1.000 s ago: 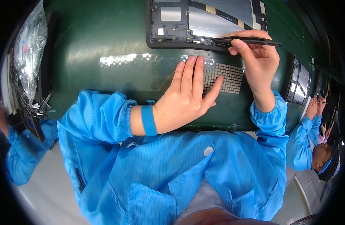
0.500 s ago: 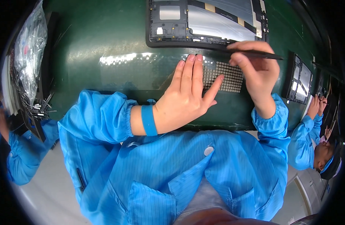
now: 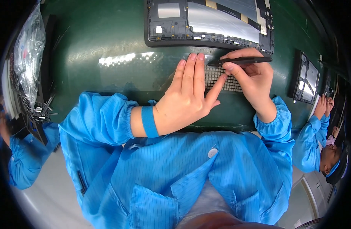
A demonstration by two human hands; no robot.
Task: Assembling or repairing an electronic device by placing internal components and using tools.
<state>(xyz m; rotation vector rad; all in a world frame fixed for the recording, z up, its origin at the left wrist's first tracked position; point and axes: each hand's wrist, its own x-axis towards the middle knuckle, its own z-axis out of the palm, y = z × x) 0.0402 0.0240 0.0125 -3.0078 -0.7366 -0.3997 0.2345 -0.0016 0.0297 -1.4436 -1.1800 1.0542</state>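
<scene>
L hand [image 3: 190,95] lies flat, fingers together & gripping nothing, palm down on the grid sheet [image 3: 221,78] on green mat [image 3: 106,49], while R hand [image 3: 251,82] pinches black tweezers [image 3: 240,61], long axis approx horizontal, tip pointing left, just below the dark frame [image 3: 209,23].

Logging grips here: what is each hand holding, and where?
Right hand pinches black tweezers mid-shaft. Left hand holds nothing, flat on the grid sheet.

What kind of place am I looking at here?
Most likely an electronics assembly line. A dark device frame lies on a green mat, the right hand holds black tweezers over a gridded parts tray, and workers wear blue smocks.
</scene>
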